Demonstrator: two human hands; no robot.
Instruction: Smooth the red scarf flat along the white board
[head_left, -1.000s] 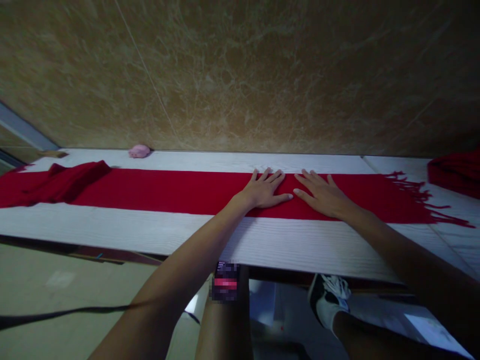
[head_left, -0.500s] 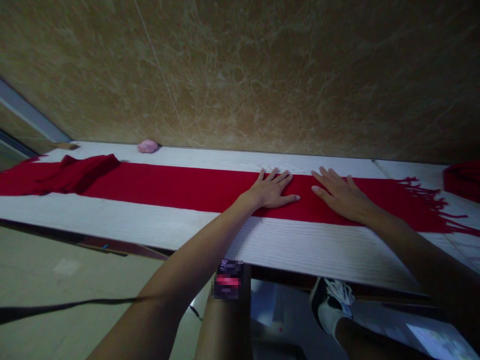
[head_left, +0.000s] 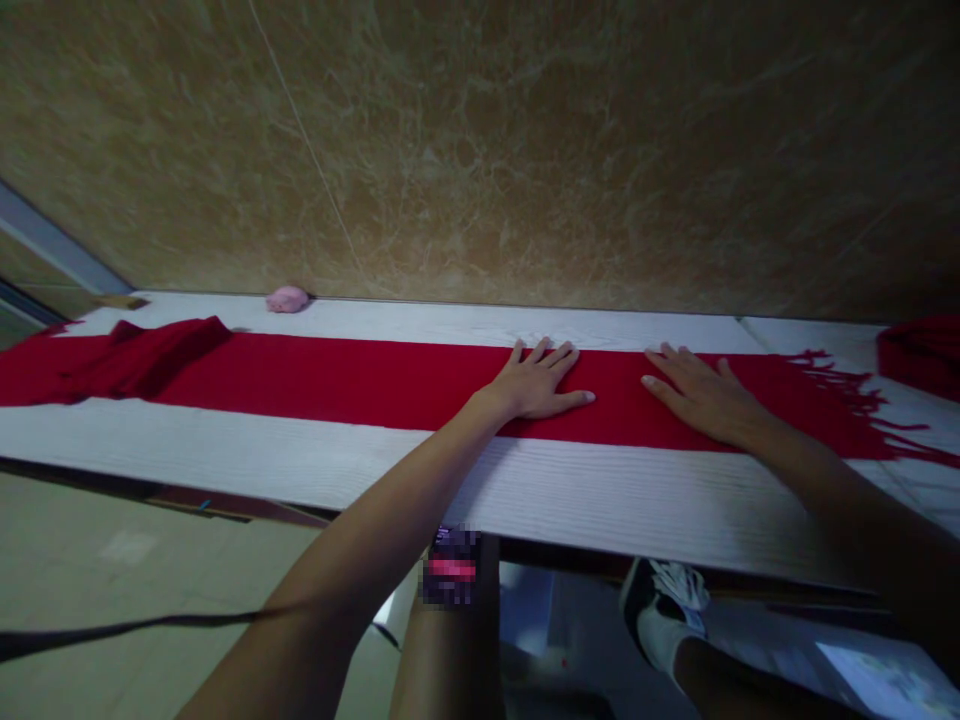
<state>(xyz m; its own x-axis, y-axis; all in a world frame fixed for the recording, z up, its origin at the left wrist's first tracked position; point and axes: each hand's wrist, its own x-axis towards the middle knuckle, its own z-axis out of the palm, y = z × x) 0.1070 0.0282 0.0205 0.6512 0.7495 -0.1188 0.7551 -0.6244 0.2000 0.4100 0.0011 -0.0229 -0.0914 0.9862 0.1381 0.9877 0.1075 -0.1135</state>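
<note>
A long red scarf [head_left: 337, 380] lies stretched along a white wood-grain table [head_left: 300, 440]. Its right end carries a loose fringe, while toward the left it is bunched in raised folds. My left hand [head_left: 536, 385] rests palm down on the scarf right of its middle, fingers spread and thumb pointing right. To the right, my right hand [head_left: 701, 395] lies flat on the same cloth near the fringed end, its fingers stretched out. Flat red fabric shows between the two hands.
A brown marbled wall [head_left: 480, 150] rises behind the table. Against it sit a small pink object [head_left: 288, 299] and, farther left, a brownish block [head_left: 122, 301]. More red fabric [head_left: 922, 358] is heaped at the right edge. A black strap [head_left: 135, 625] crosses the lower left.
My right hand has slid a little to the right along the scarf, widening the gap between my hands. My left hand stays in place on the cloth. The view has tilted slightly.
</note>
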